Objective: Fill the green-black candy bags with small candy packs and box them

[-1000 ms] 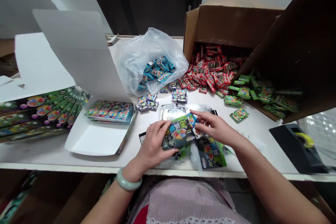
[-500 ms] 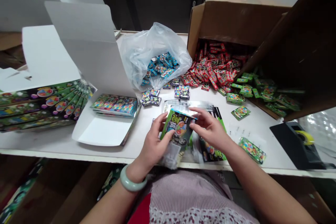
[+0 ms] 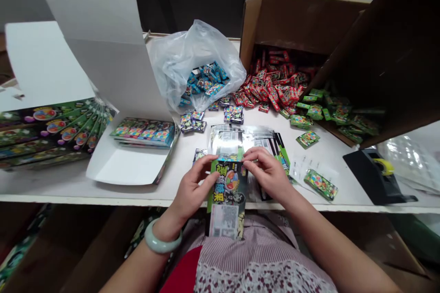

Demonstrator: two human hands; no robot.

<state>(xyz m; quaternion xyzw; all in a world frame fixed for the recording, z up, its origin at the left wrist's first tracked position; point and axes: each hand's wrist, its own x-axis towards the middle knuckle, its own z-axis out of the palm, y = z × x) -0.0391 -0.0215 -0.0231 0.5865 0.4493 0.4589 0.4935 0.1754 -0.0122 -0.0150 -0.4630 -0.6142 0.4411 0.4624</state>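
A black and green printed packet point(image 3: 227, 192) hangs over the table's front edge, with a clear plastic part at its top. My left hand point(image 3: 197, 187) pinches its upper left side between thumb and fingers. At its upper right edge my right hand point(image 3: 264, 169) grips with bent fingers. Behind and to the right lies a stack of black and green packets in clear plastic point(image 3: 282, 151). Small purple boxes point(image 3: 234, 114) sit beyond the hands.
An open white carton point(image 3: 132, 165) holding printed packs stands at the left. A plastic bag of blue boxes point(image 3: 206, 78) is at the back. Red boxes point(image 3: 275, 82) and green boxes point(image 3: 314, 111) spill from a cardboard box point(image 3: 302, 18). A tape dispenser point(image 3: 373, 178) is at the right.
The packet has turned from slanted to nearly upright and moved down toward me, showing its clear top part. Both hands have moved slightly down, and the whole view has shifted a little.
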